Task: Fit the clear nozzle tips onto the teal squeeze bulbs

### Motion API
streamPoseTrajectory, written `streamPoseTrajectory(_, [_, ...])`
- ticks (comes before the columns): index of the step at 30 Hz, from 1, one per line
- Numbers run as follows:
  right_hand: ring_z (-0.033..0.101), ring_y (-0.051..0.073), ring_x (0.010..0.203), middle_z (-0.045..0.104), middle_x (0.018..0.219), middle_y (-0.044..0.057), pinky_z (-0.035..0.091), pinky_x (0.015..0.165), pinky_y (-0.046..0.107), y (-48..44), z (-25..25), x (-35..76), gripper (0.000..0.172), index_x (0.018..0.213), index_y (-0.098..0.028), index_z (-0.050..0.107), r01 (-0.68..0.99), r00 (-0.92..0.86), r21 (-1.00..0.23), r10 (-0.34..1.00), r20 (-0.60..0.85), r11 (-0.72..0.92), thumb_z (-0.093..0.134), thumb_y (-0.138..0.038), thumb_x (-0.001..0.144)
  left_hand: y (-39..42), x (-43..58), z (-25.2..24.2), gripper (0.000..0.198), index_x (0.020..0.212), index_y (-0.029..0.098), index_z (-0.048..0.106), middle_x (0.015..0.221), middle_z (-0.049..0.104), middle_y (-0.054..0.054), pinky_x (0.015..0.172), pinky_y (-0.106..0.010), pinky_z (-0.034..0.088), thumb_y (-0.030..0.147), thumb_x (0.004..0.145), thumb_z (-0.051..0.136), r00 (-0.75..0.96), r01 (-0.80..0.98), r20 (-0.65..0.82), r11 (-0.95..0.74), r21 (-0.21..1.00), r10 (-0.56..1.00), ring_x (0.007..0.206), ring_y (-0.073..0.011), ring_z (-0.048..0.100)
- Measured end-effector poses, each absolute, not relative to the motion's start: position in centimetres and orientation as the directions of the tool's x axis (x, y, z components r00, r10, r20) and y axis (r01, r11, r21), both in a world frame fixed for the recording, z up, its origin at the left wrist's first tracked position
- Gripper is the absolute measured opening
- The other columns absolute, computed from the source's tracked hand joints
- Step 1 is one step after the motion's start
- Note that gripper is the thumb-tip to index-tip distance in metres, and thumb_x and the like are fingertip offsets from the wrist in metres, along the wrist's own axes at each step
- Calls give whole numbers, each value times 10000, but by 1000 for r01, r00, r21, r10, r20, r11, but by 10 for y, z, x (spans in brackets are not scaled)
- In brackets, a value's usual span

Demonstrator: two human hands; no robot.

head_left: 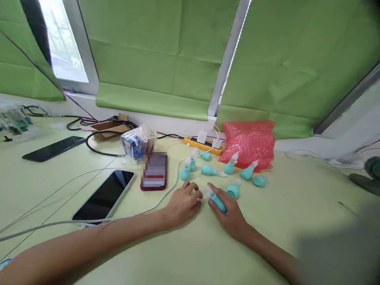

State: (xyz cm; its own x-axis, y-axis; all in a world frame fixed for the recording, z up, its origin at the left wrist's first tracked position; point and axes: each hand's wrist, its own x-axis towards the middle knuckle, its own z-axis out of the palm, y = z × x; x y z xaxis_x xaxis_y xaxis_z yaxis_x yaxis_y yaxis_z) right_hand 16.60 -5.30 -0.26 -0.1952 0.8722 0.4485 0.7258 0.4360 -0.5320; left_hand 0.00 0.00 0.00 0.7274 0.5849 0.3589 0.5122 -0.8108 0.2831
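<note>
My right hand (227,213) is closed around a teal nasal aspirator (219,203), a soft bulb whose clear tip points up and left between thumb and forefinger. Just left of it, my left hand (185,202) rests on the table with loosely bent fingers slightly apart and nothing visible in them. Several more teal aspirators lie or stand beyond both hands: one upright bulb (185,174) past my left fingertips, one bulb (233,190) beside my right hand, and one lying on its side (209,170) between them. Their tips are clear too.
A red bubble-wrap bag (249,144) and an orange power strip (203,145) with white chargers stand at the back. Left are a red-cased phone (154,172), a black-screened phone (105,194), a plastic-wrapped blue pack (133,144) and a cardboard box (109,128). A white cable (148,211) crosses near my left forearm.
</note>
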Motion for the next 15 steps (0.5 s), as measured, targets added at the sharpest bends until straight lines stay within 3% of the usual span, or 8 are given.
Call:
streamPoseTrajectory(5, [537,205,886,559,964,80,447,743,329,-50,-8,170,338,1067,-181,396,746,1,-600,900,436,290,478,-298,761,-5,18,2,116,771,168,513,803,506,-24,617,-257,388,169,657,533,513,528,358,-616,585,780,762,-168,467])
streamPoseTrajectory(7, [542,198,845,560,911,68,447,716,316,-50,-7,171,282,993,-184,401,733,7,-617,904,428,286,487,-296,749,-4,20,3,81,695,159,496,683,511,7,551,-223,368,231,682,532,487,503,335,-572,648,807,638,-127,469])
streamPoseTrajectory(9, [543,185,807,561,871,52,439,709,309,-50,-4,170,232,965,-189,407,717,-42,-626,915,401,308,467,-276,758,-2,21,4,169,651,156,494,612,509,25,511,-204,345,311,713,519,489,438,318,-544,716,812,558,-100,449])
streamPoseTrajectory(15, [523,179,848,543,905,51,428,719,301,-52,0,169,221,984,-189,399,668,-64,-676,929,365,312,437,-263,779,2,19,1,231,663,143,572,560,515,27,480,-189,311,363,725,536,484,261,264,-426,866,834,514,-84,409])
